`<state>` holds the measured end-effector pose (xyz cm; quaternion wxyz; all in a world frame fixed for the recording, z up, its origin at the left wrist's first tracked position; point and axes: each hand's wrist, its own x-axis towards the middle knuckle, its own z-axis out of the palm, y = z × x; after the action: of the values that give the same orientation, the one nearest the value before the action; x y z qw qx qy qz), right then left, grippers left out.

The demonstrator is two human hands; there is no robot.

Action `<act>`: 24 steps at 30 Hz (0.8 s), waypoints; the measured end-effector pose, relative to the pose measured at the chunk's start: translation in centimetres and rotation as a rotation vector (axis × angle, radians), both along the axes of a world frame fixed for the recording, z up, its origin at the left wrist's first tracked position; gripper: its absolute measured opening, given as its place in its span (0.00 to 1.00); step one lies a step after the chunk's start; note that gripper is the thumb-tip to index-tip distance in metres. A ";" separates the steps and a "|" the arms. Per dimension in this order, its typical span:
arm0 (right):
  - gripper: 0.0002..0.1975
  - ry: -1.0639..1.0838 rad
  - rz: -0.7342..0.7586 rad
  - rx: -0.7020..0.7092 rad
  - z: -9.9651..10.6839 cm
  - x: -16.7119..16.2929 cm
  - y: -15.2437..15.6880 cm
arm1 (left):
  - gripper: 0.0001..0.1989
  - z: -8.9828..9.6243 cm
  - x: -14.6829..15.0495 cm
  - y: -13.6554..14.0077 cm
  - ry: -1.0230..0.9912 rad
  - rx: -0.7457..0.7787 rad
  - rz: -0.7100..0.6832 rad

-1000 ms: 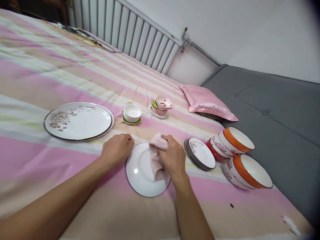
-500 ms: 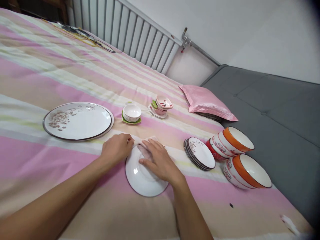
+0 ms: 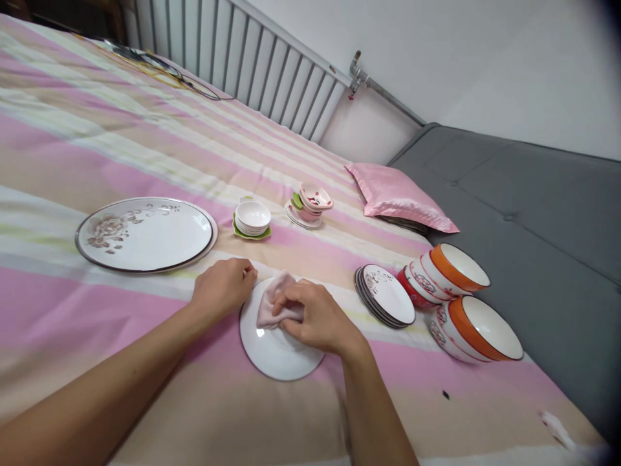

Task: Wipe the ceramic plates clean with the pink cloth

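A white plate [image 3: 276,359] lies bottom side up on the striped bedspread in front of me. At its upper left edge, my left hand [image 3: 228,283] is closed with its fingers curled on the rim; the fingertips are partly hidden. My right hand [image 3: 315,317] is over the plate, its thumb and fingers pinching a bunched pale pink cloth [image 3: 268,309] that rests on the plate's underside. Beyond my left hand sits a stack of small white bowls [image 3: 253,215] on a green leaf-shaped dish [image 3: 252,235].
Oval flowered platters [image 3: 150,239] lie at the left. To the right are stacked small plates [image 3: 388,294] and orange-rimmed bowls [image 3: 485,330]. Small decorated dishes [image 3: 314,197] stand farther back, near a pink pillow [image 3: 398,194] against the grey headboard [image 3: 524,207]. Cables [image 3: 165,70] lie at the far left.
My right hand has gone from lying spread flat on the cloth to pinching it, and the cloth is now bunched up. My left hand keeps its place at the plate's rim.
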<state>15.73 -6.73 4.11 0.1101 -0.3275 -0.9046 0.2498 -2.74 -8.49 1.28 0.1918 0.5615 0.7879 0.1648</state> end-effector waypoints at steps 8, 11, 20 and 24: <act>0.11 -0.147 0.102 -0.218 1.0 1.8 0.3 | 0.18 -0.2 -0.1 0.1 0.011 -0.007 0.002; 0.11 -0.218 0.004 -0.263 1.0 2.7 0.5 | 0.17 -0.2 -0.1 0.1 0.011 -0.009 0.002; 0.12 -0.014 -0.242 -0.170 -1.1 2.5 2.1 | 0.17 -0.1 0.0 0.0 -0.004 0.000 0.005; 0.13 0.078 -0.251 -0.050 -2.1 1.6 2.4 | 0.17 -0.1 0.0 0.0 -0.008 -0.006 0.001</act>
<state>17.34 -4.29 2.01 0.1674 -0.4305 -0.8450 0.2693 -2.73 -8.46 1.18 0.1965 0.5600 0.7878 0.1648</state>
